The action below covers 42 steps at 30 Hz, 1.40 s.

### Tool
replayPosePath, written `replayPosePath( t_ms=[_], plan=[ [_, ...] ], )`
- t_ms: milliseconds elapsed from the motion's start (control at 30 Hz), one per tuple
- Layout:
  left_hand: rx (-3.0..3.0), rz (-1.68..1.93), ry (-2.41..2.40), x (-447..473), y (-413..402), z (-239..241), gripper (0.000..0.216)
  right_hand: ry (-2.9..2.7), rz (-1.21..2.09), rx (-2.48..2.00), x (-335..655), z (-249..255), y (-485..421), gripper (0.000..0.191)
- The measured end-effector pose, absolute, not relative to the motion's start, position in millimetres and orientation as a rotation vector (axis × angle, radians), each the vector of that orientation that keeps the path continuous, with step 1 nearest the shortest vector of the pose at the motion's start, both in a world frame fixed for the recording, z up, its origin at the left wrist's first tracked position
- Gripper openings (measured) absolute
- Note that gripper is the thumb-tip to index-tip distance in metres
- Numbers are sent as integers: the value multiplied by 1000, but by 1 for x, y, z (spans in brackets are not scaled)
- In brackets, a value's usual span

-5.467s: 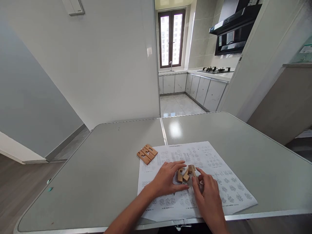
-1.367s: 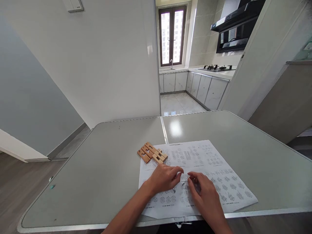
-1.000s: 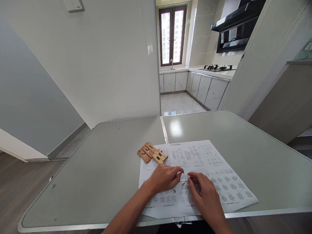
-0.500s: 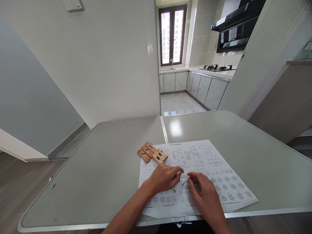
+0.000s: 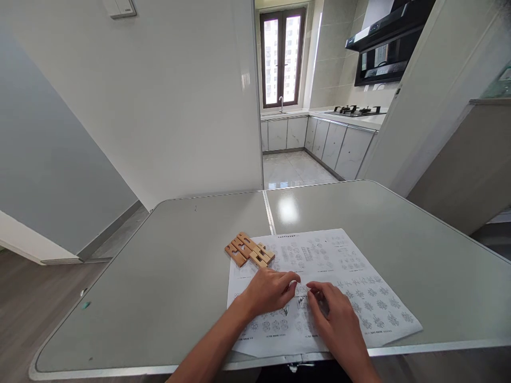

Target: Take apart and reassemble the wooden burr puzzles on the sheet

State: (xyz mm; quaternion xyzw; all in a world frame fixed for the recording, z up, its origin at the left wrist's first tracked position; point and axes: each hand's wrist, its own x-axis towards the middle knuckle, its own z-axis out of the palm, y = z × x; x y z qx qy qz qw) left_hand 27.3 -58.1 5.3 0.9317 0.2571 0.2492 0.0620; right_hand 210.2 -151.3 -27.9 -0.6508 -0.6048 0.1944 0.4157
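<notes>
Both hands rest on a printed instruction sheet [image 5: 351,276] lying near the table's front edge. My left hand [image 5: 269,292] is loosely curled, knuckles up, with nothing in it. Facing it, a small gap away, my right hand [image 5: 335,316] is curled the same way, its fingertips on the paper, and it also holds nothing. A flat group of notched wooden puzzle pieces [image 5: 249,250] lies at the sheet's far left corner, a short way beyond my left hand and not touched by either hand.
The grey table [image 5: 167,276] has a seam down its middle and a metal rim. Behind it are a white wall and a doorway into a kitchen with cabinets [image 5: 319,141], a hob and a window.
Since 5.5 s ago the wooden pieces I held between both hands have joined the group at the sheet's far left corner. Over the last second and a half nothing has moved.
</notes>
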Motion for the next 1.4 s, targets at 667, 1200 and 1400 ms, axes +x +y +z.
replayPosePath(
  t_ms=[667, 1200, 1400],
  plan=[
    [2826, 705, 786, 27, -58, 5, 16, -1537, 477, -1636, 211, -27, -152, 27],
    [2854, 726, 798, 27, -58, 5, 16, -1551, 484, -1637, 212, -30, -152, 27],
    [2844, 759, 803, 27, -57, 4, 15, -1565, 458, -1639, 214, -34, -150, 28]
  ],
)
